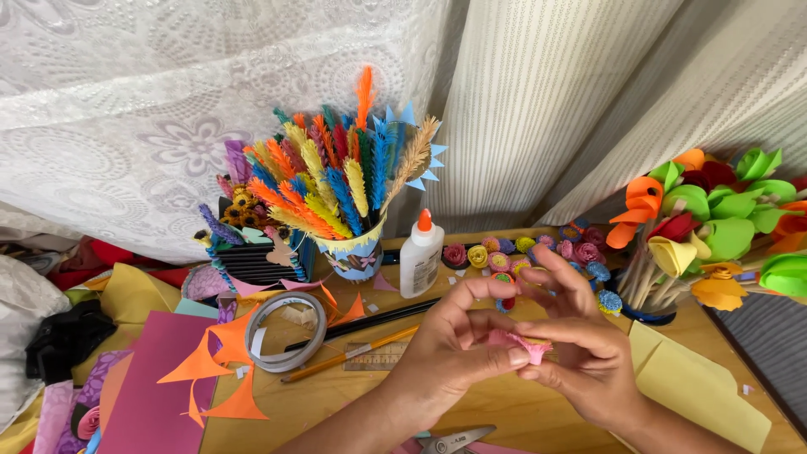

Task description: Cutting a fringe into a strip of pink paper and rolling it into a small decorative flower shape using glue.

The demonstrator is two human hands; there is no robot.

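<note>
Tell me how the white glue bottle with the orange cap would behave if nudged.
The glue bottle stands tall and narrow, so it probably tips easily. Its smooth plastic sides look somewhat slippery. Lying down, it would likely roll toward the paper flowers.

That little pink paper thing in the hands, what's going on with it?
Both hands are working it together over a wooden table. The left hand and right hand pinch a small pink paper piece between their fingertips. Behind them lie finished paper rosettes, a glue bottle and a tape roll.
</note>
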